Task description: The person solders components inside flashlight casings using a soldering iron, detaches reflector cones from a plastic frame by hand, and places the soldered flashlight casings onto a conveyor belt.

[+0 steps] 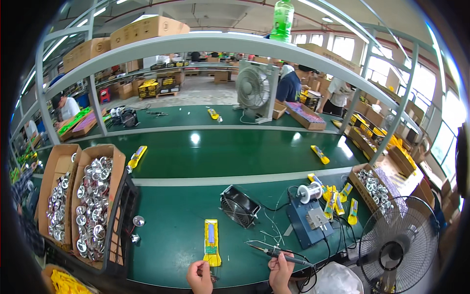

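Observation:
In front of me on the green bench lies an open yellow flashlight housing (207, 240), with a bluish cylindrical cell (211, 231) and a small green circuit board (211, 250) inside. At its near end is my left hand (199, 278), fingers pinched. A small roundish dark part shows beside those fingers; what they hold is too small to make out. My right hand (280, 272) grips a soldering iron (268, 252), its tip pointing left and slightly up. Loose wires (276, 232) lie beyond the iron.
A blue soldering station (302, 219), solder spool (310, 193) and yellow housings (333, 202) stand to the right. A black fan (240, 206) sits ahead. Boxes of reflectors (100, 201) fill the left; another box (374, 188) and a round fan (391, 256) are at right.

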`<state>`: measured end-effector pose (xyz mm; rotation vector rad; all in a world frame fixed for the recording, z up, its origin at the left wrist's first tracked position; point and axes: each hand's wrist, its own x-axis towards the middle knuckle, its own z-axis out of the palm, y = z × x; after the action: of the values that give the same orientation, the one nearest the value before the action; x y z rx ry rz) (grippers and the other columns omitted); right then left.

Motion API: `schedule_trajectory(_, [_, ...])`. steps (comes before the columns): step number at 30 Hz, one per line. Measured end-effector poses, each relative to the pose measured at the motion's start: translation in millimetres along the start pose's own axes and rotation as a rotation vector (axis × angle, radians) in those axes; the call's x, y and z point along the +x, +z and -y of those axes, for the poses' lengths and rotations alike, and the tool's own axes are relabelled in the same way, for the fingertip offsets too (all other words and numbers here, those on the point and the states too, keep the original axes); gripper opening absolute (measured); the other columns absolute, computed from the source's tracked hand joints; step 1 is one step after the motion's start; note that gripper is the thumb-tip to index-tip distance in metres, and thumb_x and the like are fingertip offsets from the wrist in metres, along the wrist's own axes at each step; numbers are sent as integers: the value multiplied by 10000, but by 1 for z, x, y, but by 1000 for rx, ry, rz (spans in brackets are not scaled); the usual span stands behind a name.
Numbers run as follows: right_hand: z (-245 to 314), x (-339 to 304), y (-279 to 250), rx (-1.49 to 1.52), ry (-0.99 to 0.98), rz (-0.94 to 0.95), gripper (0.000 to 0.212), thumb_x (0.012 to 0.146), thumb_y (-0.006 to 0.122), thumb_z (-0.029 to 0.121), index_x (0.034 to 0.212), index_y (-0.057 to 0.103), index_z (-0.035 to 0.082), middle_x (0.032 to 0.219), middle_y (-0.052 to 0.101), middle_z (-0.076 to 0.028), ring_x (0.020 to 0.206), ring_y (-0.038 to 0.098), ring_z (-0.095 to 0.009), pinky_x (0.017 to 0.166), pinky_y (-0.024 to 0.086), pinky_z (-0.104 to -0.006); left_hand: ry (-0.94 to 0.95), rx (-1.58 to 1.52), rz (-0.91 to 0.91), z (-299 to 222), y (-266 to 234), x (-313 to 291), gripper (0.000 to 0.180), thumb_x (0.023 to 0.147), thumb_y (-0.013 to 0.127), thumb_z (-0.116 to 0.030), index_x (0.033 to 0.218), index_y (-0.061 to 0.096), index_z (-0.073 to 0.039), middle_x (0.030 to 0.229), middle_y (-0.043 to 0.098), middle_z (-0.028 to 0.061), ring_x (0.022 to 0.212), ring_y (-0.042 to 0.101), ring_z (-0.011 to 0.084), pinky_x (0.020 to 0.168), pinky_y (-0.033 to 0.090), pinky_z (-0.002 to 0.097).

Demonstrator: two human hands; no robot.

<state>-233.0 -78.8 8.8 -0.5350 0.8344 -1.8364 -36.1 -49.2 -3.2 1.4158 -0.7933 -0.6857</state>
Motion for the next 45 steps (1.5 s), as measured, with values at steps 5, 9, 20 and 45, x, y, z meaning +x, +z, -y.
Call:
schedule_trajectory(5, [1,1,2,-46,88,34,134,822,508,27,905,405,53,700,493,-70,539,448,-100,471,338,-212,214,234,-54,-13,-3,3,75,772,573,-43,743,534,14,657,491,29,551,446,79,521,377,211])
schedule_trajectory(9, [-7,5,11,-115,87,63,163,798,524,-12,892,400,37,650,497,-76,497,431,-95,452,332,-214,246,204,-48,-11,-2,5,68,767,569,-29,737,529,16,689,489,39,555,437,85,518,370,212])
schedule_trajectory(20, [-13,5,15,-94,129,81,171,796,517,-13,903,397,47,658,489,-67,501,438,-99,458,339,-216,270,275,-100,-6,-3,-3,58,765,565,-23,759,521,15,714,522,72,636,474,133,565,391,257])
schedule_trajectory(45, [-33,25,49,-517,-240,474,314,729,600,216,797,363,22,637,384,-28,477,370,-71,426,322,-175,270,404,-112,-13,13,11,145,635,650,26,693,528,-27,921,491,110,651,510,172,604,415,266])
